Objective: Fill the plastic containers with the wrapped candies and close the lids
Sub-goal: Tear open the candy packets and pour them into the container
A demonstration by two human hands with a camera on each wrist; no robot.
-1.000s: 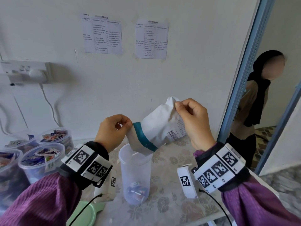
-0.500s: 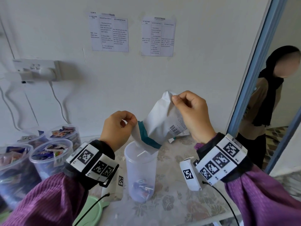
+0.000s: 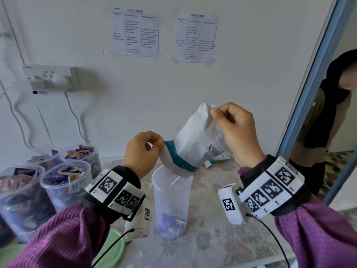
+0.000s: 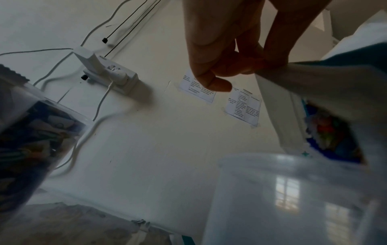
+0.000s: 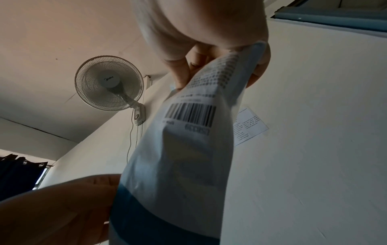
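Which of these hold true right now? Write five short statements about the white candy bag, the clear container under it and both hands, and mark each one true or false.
1. The white bag with a teal band is tipped mouth-down over the open clear plastic container. True.
2. The left hand lies flat on the table. False: it pinches the bag's lower edge.
3. The container under the bag is full to the brim. False: only a few wrapped candies lie at its bottom.
4. The right hand pinches the bag's upper end. True.
5. The four clear tubs on the left are empty. False: they hold candies.
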